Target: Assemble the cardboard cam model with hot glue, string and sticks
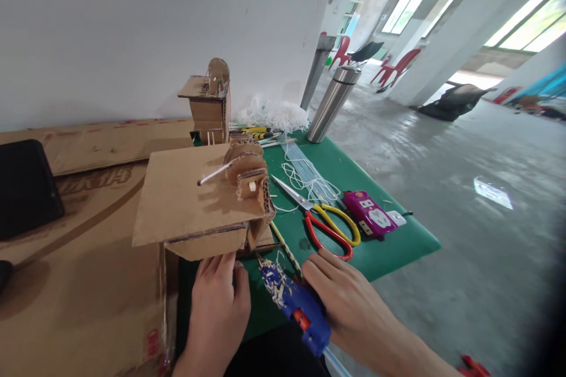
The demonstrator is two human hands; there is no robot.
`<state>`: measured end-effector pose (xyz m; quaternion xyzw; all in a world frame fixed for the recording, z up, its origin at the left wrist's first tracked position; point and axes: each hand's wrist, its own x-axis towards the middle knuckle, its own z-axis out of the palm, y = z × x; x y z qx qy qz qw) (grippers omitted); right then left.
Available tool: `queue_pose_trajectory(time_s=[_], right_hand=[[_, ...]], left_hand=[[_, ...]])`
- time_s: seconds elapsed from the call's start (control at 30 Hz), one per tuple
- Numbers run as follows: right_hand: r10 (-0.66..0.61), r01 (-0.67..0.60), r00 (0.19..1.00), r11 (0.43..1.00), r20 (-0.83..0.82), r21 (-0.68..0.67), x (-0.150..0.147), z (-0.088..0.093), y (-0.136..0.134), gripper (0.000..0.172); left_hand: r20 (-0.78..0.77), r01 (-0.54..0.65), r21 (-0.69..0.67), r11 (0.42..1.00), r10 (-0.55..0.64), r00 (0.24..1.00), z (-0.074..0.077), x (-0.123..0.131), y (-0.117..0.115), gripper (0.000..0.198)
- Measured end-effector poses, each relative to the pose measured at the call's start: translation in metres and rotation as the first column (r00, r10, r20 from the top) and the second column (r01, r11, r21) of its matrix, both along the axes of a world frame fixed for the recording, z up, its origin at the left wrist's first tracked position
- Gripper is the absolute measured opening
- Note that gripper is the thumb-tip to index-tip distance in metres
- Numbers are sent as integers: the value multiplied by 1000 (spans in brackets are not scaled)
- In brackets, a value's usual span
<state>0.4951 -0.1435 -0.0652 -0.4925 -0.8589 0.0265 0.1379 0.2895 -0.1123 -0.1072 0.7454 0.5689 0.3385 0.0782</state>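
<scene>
My right hand (338, 285) is wrapped round a blue hot glue gun (294, 297), its front littered with pale scraps and a clear glue stick (336, 362) coming out of its rear. The gun's nozzle points at the lower front corner of a cardboard model (190, 194), close to it; contact is hard to tell. That model has a flat top, round cardboard discs (245, 165) and a thin white stick (216, 174). Against its near side my left hand (221, 297) grips low down, fingertips hidden beneath the overhanging cardboard.
Scissors (318, 218) with red and yellow handles lie right of the model, beside a purple power socket (371, 215), white string and clear glue sticks (307, 168). A steel flask (333, 103) stands behind. Further back is a second cardboard model (209, 109). Large cardboard (88, 283) covers the left.
</scene>
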Motion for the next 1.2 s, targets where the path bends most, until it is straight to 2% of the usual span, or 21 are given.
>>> queue_pose_trajectory(time_s=[1.2], right_hand=[[6,-6,1000,1000,-29,-2,-1,8,0,18]], left_hand=[[18,-7,-50,999,8,1000,2,-1,-1,34]])
